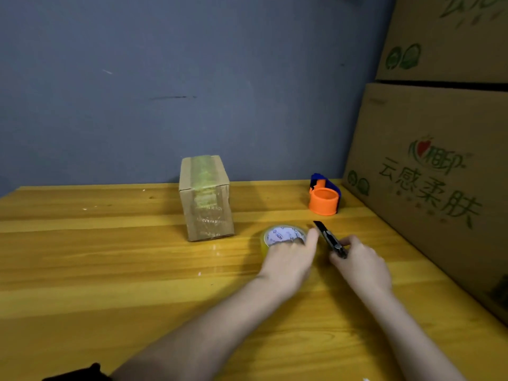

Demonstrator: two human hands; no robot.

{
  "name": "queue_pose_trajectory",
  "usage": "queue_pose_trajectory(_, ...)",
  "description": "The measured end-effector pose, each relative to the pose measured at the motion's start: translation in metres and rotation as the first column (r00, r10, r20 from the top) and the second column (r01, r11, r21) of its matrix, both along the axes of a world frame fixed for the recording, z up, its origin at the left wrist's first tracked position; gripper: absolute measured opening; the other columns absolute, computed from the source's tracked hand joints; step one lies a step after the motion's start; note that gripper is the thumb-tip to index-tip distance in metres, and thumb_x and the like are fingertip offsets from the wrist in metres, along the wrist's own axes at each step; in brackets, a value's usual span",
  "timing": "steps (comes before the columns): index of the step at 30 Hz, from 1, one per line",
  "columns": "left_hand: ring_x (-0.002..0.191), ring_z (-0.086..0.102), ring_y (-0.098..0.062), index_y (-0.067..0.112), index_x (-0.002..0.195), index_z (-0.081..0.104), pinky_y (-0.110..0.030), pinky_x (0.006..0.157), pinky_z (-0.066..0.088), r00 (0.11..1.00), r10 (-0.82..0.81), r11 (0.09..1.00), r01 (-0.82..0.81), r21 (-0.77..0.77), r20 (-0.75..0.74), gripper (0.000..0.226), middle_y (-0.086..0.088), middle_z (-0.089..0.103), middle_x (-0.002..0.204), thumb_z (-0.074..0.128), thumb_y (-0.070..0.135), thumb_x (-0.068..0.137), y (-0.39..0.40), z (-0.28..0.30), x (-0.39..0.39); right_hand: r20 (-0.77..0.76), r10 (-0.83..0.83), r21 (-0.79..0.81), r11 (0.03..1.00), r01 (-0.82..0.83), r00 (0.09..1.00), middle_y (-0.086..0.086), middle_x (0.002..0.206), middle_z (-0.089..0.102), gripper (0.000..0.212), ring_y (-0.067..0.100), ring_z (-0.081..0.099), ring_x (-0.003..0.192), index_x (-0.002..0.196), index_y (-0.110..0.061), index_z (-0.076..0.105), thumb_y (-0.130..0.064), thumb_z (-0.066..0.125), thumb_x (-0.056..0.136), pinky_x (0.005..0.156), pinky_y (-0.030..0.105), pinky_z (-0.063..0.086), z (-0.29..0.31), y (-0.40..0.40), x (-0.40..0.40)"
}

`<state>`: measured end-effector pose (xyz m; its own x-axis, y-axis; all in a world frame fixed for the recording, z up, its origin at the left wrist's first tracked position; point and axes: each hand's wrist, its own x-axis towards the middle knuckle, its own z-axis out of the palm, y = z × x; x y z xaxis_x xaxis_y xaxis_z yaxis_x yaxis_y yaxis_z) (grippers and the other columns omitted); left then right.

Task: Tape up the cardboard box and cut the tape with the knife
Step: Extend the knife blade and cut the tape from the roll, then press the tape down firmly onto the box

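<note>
Presently catalogued, one wooden table (96, 270) with these items:

Cardboard box (204, 198): stood upright toward the rear centre, apart from both hands; a tape strip already ran over its top and down the near face.

Tape roll (283, 235): lay flat, just right of the box. Left hand (288, 259) rested over its near edge, fingers (312, 237) spread and curled loosely; whether they gripped it could not be told.

Knife (330, 239): dark utility type, tip pointed away and leftward. Right hand (360, 261) was closed around its handle, low over the table, beside the roll.

Orange tape dispenser (324, 199): rear right, untouched.

Large printed cartons (439, 166): stacked along the right edge.

Handling note, as judgement: the blade ought to be kept angled away from the left fingers, and any tape pulled taut before cutting.
</note>
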<state>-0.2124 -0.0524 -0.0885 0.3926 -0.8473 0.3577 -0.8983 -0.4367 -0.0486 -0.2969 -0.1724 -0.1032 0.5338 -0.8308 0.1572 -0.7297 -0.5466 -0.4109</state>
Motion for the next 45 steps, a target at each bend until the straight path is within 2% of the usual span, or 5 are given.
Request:
queue_pose_trajectory(7, 0.035, 0.056, -0.010, 0.019, 0.097, 0.043, -0.017, 0.039, 0.036, 0.974, -0.018, 0.991, 0.047, -0.125, 0.227, 0.071, 0.000, 0.058, 0.044, 0.082, 0.032, 0.039, -0.011, -0.025, 0.010, -0.084, -0.039, -0.101, 0.994, 0.030, 0.996, 0.011, 0.120, 0.050, 0.040, 0.035, 0.058, 0.107, 0.120, -0.015, 0.054, -0.037, 0.054, 0.086, 0.081, 0.039, 0.048, -0.008, 0.005, 0.000)
queue_pose_trajectory(21, 0.075, 0.065, -0.017, 0.019, 0.112, 0.050, -0.026, 0.066, 0.050, 0.977, -0.127, 0.952, 0.168, -0.255, 0.170, 0.047, 0.001, 0.066, 0.088, 0.058, 0.043, 0.072, 0.007, -0.037, 0.022, -0.136, -0.047, -0.178, 0.984, 0.022, 0.990, 0.010, 0.122, 0.049, 0.052, 0.032, 0.055, 0.110, 0.123, -0.017, 0.053, -0.056, 0.043, 0.090, 0.080, 0.038, 0.047, -0.012, 0.005, 0.001)
queue_pose_trajectory(27, 0.090, 0.057, -0.019, 0.016, 0.108, 0.056, -0.031, 0.076, 0.040, 0.971, -0.150, 0.882, 0.216, -0.419, 0.186, 0.033, -0.004, 0.058, 0.099, 0.050, 0.037, 0.084, 0.058, 0.001, 0.048, 0.321, 0.187, -0.248, 0.963, -0.108, 0.929, -0.002, 0.096, 0.058, 0.020, 0.023, 0.060, 0.087, 0.100, -0.024, 0.059, -0.040, 0.050, 0.092, 0.063, 0.032, 0.042, 0.030, 0.025, 0.014)
queue_pose_trajectory(33, 0.100, 0.051, -0.017, 0.017, 0.105, 0.059, -0.030, 0.084, 0.032, 0.995, 0.043, 0.792, 0.020, -0.611, 0.087, 0.026, -0.003, 0.058, 0.103, 0.043, 0.028, 0.089, 0.114, 0.041, 0.096, 0.637, 0.352, 0.245, 0.751, -0.613, 0.686, -0.004, 0.056, 0.061, 0.024, 0.014, 0.051, 0.045, 0.081, -0.011, 0.068, -0.028, 0.056, 0.092, 0.047, 0.024, 0.039, 0.059, 0.092, 0.089)
queue_pose_trajectory(45, 0.133, 0.041, -0.013, 0.028, 0.126, 0.058, -0.045, 0.113, 0.027, 0.926, -0.006, 0.896, -0.163, -0.413, -0.379, 0.051, 0.007, 0.053, 0.139, 0.025, 0.042, 0.090, 0.120, 0.059, 0.189, 0.654, -0.005, 0.649, 0.516, -0.558, 0.756, -0.003, 0.066, 0.061, 0.038, 0.009, 0.050, 0.050, 0.091, -0.012, 0.069, -0.048, 0.061, 0.084, 0.040, 0.017, 0.029, 0.059, 0.142, 0.154)
